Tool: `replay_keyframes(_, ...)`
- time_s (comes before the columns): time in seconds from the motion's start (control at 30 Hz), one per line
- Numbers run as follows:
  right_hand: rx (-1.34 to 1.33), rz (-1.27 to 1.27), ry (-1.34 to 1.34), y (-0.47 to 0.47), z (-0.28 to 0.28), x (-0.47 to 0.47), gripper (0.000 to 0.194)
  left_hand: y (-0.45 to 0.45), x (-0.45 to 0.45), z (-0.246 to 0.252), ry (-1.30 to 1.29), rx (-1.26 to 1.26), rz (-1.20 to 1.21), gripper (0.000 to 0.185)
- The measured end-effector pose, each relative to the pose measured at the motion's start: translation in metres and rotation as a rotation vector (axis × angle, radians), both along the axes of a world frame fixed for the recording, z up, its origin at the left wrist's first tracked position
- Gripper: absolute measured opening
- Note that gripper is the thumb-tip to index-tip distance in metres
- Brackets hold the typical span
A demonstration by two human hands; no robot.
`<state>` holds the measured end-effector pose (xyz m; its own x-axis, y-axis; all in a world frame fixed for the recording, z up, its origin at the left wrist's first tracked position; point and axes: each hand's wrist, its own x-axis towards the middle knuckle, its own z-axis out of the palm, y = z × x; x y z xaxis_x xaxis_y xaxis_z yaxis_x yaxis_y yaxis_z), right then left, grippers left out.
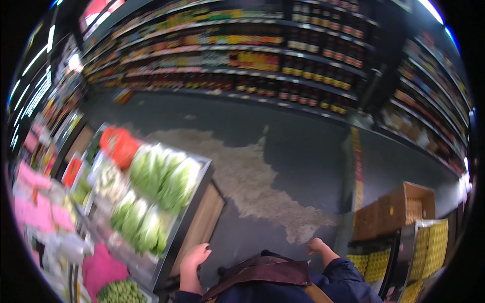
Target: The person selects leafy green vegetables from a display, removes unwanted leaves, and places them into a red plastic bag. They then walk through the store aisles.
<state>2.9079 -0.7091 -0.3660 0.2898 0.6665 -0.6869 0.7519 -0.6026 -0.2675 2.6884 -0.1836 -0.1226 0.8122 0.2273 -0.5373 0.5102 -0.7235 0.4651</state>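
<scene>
My left hand point(196, 254) hangs in front of me with nothing visible in it, its thumb apart from loosely bent fingers. It is nearest to the wooden side panel point(202, 223) of a vegetable display stand and appears apart from it. On the stand lie napa cabbages point(163, 176) in two groups, beside a red plastic bag point(119, 146) and pale vegetables point(110, 181). My right hand point(317, 246) hangs over the floor with curled fingers; what lies inside them is hidden. Between my hands is a dark maroon apron or bag flap point(265, 270) at my waist.
Shelves of bottles point(318, 72) and packaged goods line the far wall. At right, a cardboard box point(394, 208) stands by yellow egg trays point(430, 246). A yellow-and-red strip point(357, 166) edges the floor. Pink cloth point(102, 270) and small green vegetables point(121, 292) lie at lower left.
</scene>
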Motion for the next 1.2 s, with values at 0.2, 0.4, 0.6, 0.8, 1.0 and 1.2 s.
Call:
replay_keyframes(0.2, -0.11, -0.591, -0.256, -0.059, 0.028, -0.035, 0.028, -0.012, 0.077, 0.002, 0.062, 0.036, -0.157, 0.044)
replay_keyframes(0.4, 0.358, -2.115, 0.148, -0.077, 0.05, -0.107, 0.035, -0.002, 0.167, 0.004, 0.178, 0.125, -0.467, 0.046)
replay_keyframes(0.6, 0.167, -2.328, -0.011, -0.082, 0.015, -0.216, 0.041, -0.019, 0.308, -0.005, 0.045, 0.165, -0.803, 0.04)
replay_keyframes(0.8, 0.197, -2.858, 0.273, -0.029, -0.004, -0.311, 0.059, -0.092, 0.43, 0.013, -0.152, 0.159, -0.995, 0.036)
replay_keyframes(1.0, 0.29, -2.982, 0.27, 0.053, 0.025, -0.306, 0.067, -0.149, 0.452, -0.001, -0.152, 0.049, -1.216, 0.035)
replay_keyframes(1.2, 0.57, -3.099, 0.067, 0.074, 0.053, -0.328, 0.064, -0.158, 0.435, -0.033, -0.002, 0.027, -1.439, 0.042)
